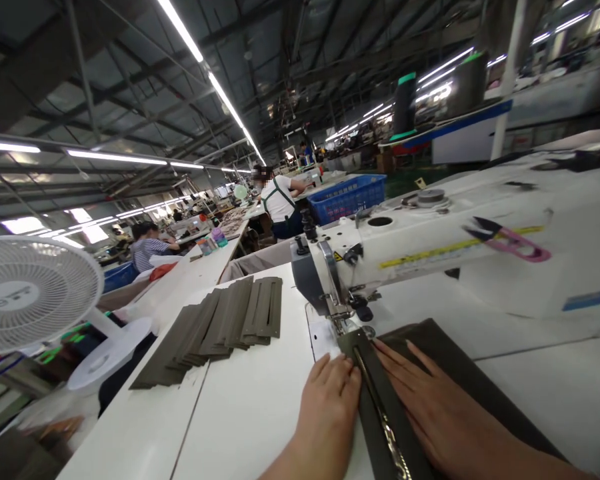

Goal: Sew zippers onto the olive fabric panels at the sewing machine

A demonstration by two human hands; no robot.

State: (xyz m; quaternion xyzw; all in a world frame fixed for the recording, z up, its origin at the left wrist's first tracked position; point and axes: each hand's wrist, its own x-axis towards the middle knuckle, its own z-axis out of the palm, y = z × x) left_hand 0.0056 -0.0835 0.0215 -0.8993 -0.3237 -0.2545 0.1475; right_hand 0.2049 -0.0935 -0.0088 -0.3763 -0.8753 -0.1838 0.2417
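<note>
Well, blue crate [347, 198] upper centre, contents unclear; left hand [330, 395] and right hand [425, 393] press, unclenched, a bottom-cropped zippered strip [379, 395].

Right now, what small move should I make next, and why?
Perhaps ease the strip slightly farther into the machine, pressed flat: only its far end is at the machine, the left hand and right hand flank it, and most of its zipper lies on the near side.

White table [260, 393] is being left open between the left hand [329, 399] and the strips [225, 317], while forward passage is being blocked by the sewing machine [420, 230].
</note>
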